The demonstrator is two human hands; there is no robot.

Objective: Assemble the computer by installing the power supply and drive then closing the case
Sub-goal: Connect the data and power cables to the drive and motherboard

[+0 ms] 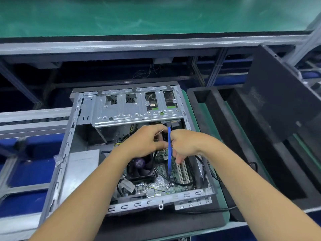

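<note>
An open grey computer case [66, 153] lies on its side below me. A metal drive cage [135, 106] spans its far end, with a drive [169, 100] showing through its right openings. A blue flat cable [169, 153] runs from under the cage down to the motherboard [161, 185]. My left hand [147, 141] is curled just left of the cable, fingers hidden inside the case. My right hand [184, 145] pinches the blue cable near its middle. The power supply [81, 164] sits at the case's left side. A CPU fan [140, 166] lies under my left wrist.
The dark side panel [278, 101] leans upright at the right. A black foam tray [234, 136] with long slots sits right of the case. Black cables [201, 164] loop along the case's right wall. A green-topped bench [139, 14] and aluminium frame rails [121, 44] lie beyond.
</note>
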